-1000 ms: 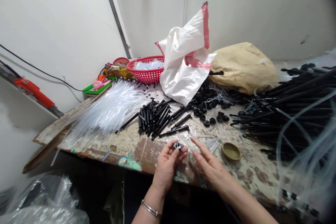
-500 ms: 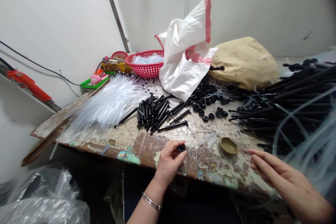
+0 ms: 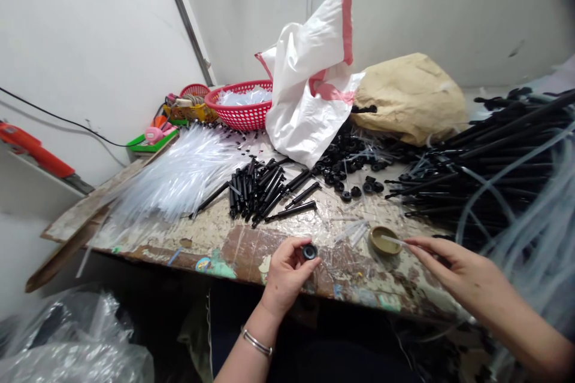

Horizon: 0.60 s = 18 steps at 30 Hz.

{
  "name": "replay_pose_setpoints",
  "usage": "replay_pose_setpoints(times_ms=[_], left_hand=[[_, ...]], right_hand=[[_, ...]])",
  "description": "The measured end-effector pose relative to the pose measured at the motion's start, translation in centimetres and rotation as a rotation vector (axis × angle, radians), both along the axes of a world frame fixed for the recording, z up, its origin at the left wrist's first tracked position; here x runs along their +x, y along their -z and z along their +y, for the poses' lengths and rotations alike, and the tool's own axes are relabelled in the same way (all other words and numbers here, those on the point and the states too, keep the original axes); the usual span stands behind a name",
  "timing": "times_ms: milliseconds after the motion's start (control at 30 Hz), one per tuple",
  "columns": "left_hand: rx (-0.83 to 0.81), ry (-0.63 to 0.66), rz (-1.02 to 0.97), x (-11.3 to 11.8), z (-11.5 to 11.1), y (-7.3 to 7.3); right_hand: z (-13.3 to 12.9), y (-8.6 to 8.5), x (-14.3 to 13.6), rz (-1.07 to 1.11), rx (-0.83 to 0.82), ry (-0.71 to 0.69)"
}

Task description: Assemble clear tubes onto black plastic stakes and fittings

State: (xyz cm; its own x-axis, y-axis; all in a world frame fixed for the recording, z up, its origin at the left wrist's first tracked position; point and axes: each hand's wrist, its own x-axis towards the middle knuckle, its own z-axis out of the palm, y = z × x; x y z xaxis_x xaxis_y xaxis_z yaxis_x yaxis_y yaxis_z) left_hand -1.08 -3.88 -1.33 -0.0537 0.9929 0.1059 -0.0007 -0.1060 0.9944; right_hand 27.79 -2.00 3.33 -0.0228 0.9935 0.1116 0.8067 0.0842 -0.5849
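Note:
Pinched in my left hand [image 3: 287, 269] is a small round black plastic cap [image 3: 309, 251], its hollow face turned up toward me. My right hand [image 3: 442, 254] has thumb and fingers closed on a thin clear plastic tube [image 3: 393, 240]. The tube's free end reaches over a small shallow brown dish [image 3: 384, 242]; I cannot tell whether it touches the dish. Short clear tube pieces [image 3: 354, 232] lie between the two hands. Beyond them is a pile of black plastic tubes [image 3: 260, 188], with loose black caps [image 3: 350, 173] to its right.
Long clear tubes [image 3: 175, 173] spread over the left of the worn table [image 3: 202, 239]. A red basket [image 3: 242, 116], a white sack [image 3: 309, 90] and a brown bag [image 3: 408, 99] stand at the back. Long black rods [image 3: 503, 161] and looped clear tubing [image 3: 534, 233] crowd the right side.
My right hand has moved left, bringing the tube's end over the dish. The cap in my left hand has tipped so its opening shows more. The whole view has shifted slightly.

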Motion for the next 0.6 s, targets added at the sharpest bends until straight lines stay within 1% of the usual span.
replay_pose_setpoints(times_ms=[100, 167, 233, 333, 400, 467, 533, 600], left_hand=[[0.032, 0.004, 0.040, -0.2, 0.1, -0.1], [0.039, 0.010, 0.048, -0.3, 0.1, -0.2], [0.028, 0.019, 0.052, -0.4, 0.1, -0.4], [-0.017, 0.034, 0.037, -0.4, 0.1, -0.7], [-0.069, 0.045, -0.002, -0.4, 0.1, -0.7], [-0.119, 0.060, -0.044, -0.4, 0.0, -0.7], [-0.136, 0.078, -0.073, -0.4, 0.0, -0.7], [-0.121, 0.096, -0.082, -0.4, 0.0, -0.8]], right_hand=[[0.8, 0.3, 0.3, -0.052, 0.054, -0.068], [1.1, 0.1, 0.4, -0.076, 0.069, -0.089], [1.1, -0.5, 0.4, -0.053, 0.058, -0.085], [0.4, -2.1, -0.8, 0.113, -0.030, -0.018], [-0.3, -3.0, -2.6, 0.248, -0.140, -0.012], [-0.8, -3.4, -5.2, 0.359, -0.265, -0.092], [-0.9, -3.1, -8.0, 0.454, -0.359, -0.193], [-0.6, -2.1, -10.7, 0.553, -0.379, -0.231]])
